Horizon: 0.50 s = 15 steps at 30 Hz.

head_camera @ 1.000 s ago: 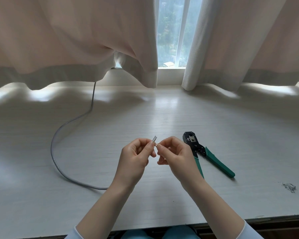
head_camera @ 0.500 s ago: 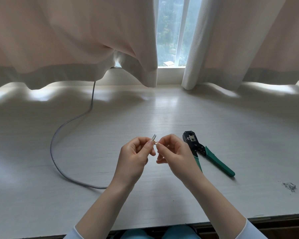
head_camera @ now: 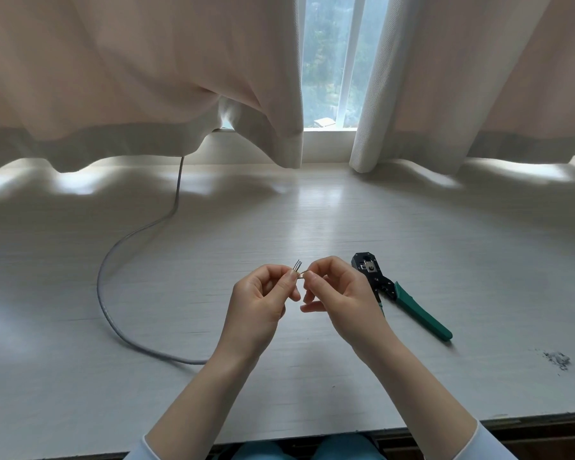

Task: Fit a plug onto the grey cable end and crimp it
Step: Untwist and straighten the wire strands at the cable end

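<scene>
Your left hand (head_camera: 258, 300) pinches the stripped end of the thin grey round cable (head_camera: 105, 287), its bare wires (head_camera: 297, 264) sticking up. Your right hand (head_camera: 341, 293) pinches one wire aside. The cable loops left across the white wooden table (head_camera: 312, 220). The green-handled black crimping tool (head_camera: 402, 293) lies just right of your right hand.

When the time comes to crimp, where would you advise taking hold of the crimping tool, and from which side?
Take the crimping tool by its green handles, probably from above with the right hand. It lies flat on the table, black head pointing away and handles trailing toward the near right. The handles are long and bare; the hand covers part of one.
</scene>
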Tool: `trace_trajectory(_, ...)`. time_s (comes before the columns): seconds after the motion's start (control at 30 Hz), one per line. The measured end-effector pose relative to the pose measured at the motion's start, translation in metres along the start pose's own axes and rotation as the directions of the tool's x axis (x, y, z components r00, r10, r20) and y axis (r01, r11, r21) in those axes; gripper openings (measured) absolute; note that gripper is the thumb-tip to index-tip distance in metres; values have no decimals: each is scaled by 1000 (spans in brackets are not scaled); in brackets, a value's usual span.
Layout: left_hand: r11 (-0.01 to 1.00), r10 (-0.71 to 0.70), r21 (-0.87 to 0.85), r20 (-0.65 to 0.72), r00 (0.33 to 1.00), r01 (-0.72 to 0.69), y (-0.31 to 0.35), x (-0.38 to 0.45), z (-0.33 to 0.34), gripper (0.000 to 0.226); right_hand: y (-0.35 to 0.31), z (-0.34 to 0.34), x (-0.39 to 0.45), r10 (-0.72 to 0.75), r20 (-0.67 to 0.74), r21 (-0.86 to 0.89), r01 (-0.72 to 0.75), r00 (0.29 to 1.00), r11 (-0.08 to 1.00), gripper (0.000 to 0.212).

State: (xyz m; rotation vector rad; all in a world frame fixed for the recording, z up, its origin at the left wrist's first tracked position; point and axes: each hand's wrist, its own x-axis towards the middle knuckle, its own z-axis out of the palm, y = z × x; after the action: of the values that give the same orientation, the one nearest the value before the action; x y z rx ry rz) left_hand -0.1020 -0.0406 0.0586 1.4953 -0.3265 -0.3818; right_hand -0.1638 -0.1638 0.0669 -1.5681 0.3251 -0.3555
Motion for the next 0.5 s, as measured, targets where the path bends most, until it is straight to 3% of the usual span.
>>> trace_trajectory(0.17,1000,-2,-14,1,1000,2,0,0,-1,12,1,-1,0,40,22,32,-41,999,999,9)
trace_trajectory(0.5,999,15,40,3,1000,-15,0,-1,1,13,3,-1,1,-18,-53,-38,16,998,999,13)
